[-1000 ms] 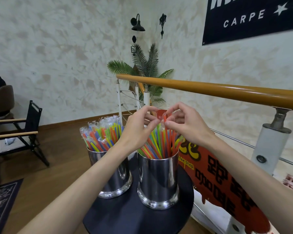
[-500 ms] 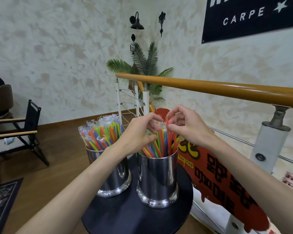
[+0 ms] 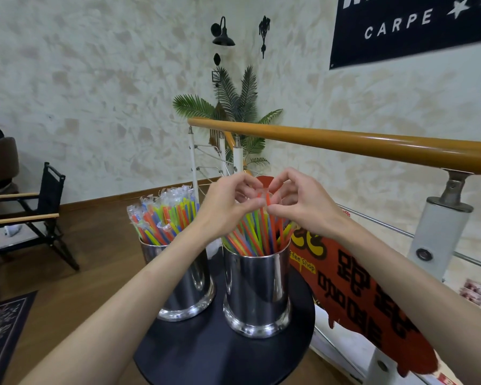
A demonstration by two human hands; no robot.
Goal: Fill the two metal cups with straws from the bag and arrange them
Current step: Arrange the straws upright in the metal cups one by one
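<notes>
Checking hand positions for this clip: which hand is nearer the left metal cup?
Left. The left hand is just above and right of the left metal cup; the right hand is farther right, over the right metal cup.

The room is bright with soft, even light. The shiny cups [image 3: 257, 290] gleam. Lines bend near the edges, and the banner [image 3: 408, 26] up top looks smeared
</notes>
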